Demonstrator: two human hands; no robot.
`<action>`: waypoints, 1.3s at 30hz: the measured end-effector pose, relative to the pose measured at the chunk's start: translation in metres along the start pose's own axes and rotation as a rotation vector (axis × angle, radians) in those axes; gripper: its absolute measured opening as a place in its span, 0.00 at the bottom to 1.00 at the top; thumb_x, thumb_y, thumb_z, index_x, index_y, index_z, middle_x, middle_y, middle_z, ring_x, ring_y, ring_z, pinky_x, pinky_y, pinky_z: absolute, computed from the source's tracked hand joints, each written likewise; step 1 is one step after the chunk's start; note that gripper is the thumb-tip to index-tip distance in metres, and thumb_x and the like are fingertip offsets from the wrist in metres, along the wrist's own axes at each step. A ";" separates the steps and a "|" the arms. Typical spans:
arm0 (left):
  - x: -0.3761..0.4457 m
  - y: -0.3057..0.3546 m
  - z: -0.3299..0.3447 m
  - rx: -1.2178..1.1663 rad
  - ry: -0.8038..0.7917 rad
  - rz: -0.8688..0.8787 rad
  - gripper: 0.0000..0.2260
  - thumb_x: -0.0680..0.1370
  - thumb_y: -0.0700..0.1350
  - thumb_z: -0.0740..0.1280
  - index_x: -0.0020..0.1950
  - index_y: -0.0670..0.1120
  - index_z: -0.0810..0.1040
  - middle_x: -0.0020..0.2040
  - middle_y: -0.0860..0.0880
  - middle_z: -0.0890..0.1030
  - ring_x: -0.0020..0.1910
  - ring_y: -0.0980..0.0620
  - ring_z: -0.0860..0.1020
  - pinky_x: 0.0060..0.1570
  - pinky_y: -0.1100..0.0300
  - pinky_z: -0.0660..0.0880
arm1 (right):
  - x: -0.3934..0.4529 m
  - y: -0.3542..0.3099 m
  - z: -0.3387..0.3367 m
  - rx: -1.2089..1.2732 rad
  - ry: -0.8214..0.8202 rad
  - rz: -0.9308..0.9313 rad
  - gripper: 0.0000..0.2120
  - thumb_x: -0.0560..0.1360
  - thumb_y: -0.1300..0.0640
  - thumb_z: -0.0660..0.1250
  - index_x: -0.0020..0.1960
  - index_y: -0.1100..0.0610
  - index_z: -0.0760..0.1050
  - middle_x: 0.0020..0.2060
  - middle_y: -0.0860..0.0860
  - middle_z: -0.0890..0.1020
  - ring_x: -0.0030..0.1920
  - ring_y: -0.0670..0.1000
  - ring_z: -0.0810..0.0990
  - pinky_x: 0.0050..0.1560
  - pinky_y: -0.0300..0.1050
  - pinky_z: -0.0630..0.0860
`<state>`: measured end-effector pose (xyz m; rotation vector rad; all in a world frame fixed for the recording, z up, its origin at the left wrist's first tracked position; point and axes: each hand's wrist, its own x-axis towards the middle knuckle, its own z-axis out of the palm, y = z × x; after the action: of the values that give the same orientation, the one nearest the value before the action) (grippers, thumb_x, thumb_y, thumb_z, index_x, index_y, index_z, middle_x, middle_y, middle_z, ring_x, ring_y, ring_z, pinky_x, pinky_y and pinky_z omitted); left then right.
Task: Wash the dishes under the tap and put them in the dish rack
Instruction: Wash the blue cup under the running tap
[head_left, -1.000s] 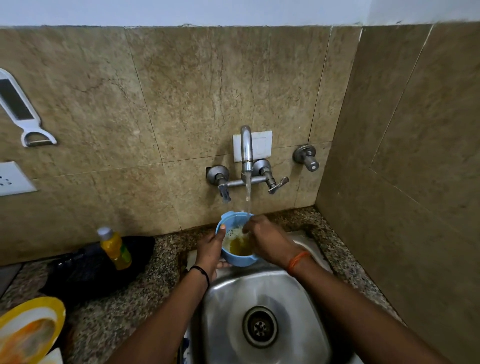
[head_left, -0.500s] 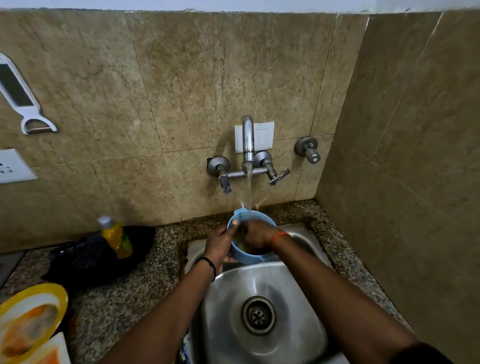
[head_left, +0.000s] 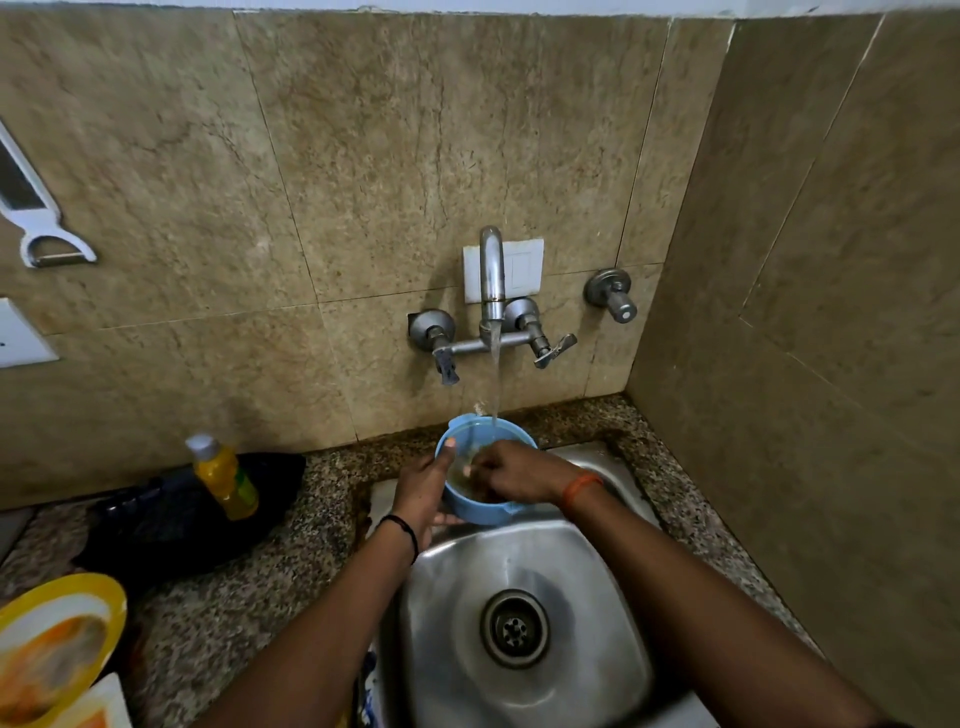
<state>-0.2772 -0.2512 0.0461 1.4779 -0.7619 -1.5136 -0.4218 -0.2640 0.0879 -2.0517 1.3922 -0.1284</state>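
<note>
A blue bowl (head_left: 480, 510) is held over the back of the steel sink (head_left: 597, 571), under the running tap (head_left: 491, 280). Water falls into the bowl, which holds murky yellowish liquid. My left hand (head_left: 423, 491) grips the bowl's left rim, thumb on the edge. My right hand (head_left: 511, 470) reaches inside the bowl, its fingers bent against the inner wall and partly hiding the contents. No dish rack is in view.
A dirty yellow plate (head_left: 57, 644) sits at the lower left on the granite counter (head_left: 218, 623). A yellow bottle (head_left: 223, 478) stands on a dark object (head_left: 171, 519) left of the sink. A tiled wall closes the right side. A peeler (head_left: 31, 208) hangs on the left wall.
The bowl has stayed under the stream while my right hand has gone from its rim down inside it. The liquid inside looks more diluted than a second ago.
</note>
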 end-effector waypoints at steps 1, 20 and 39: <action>0.003 0.001 -0.003 -0.005 -0.004 -0.012 0.15 0.76 0.57 0.66 0.55 0.48 0.79 0.47 0.44 0.82 0.42 0.44 0.82 0.28 0.55 0.78 | -0.005 0.001 -0.001 0.014 0.064 -0.044 0.14 0.80 0.50 0.60 0.46 0.57 0.79 0.45 0.55 0.83 0.46 0.53 0.79 0.47 0.45 0.72; 0.038 0.017 0.035 0.592 0.106 0.356 0.17 0.77 0.62 0.59 0.58 0.55 0.78 0.57 0.45 0.78 0.55 0.45 0.76 0.54 0.53 0.76 | -0.012 0.030 0.020 0.571 0.550 0.132 0.16 0.83 0.53 0.56 0.58 0.63 0.77 0.53 0.59 0.81 0.54 0.56 0.80 0.49 0.47 0.76; 0.033 -0.016 0.037 0.661 -0.028 0.617 0.53 0.57 0.71 0.72 0.75 0.55 0.54 0.70 0.52 0.63 0.67 0.53 0.66 0.62 0.59 0.66 | -0.006 0.047 0.015 1.850 0.366 0.467 0.22 0.83 0.50 0.54 0.72 0.62 0.64 0.67 0.66 0.72 0.65 0.70 0.72 0.61 0.77 0.64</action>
<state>-0.3135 -0.2791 0.0211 1.4631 -1.6668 -0.8378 -0.4552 -0.2622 0.0516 -0.1630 1.0287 -1.1080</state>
